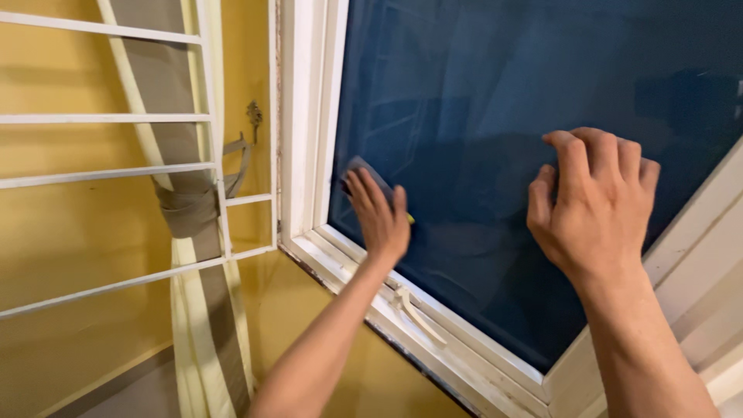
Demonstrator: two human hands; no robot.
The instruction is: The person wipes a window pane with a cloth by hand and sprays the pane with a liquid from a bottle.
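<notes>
Now hands [495,213] flat against window glass [480,101].

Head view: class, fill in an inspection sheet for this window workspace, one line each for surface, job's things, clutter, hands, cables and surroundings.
Surface: dark blue window pane in a white frame, faint streaks across the glass.
Job's things: small flat grey tool pressed to the glass near the lower left corner.
Clutter: nothing seen.
Hands: left hand holds the tool flat on the pane; right hand rests curled fingertips on the glass, holding nothing.
Cables: nothing seen.
Surroundings: white latch handle on the lower frame; white grille, tied-back curtain, yellow wall.
</notes>
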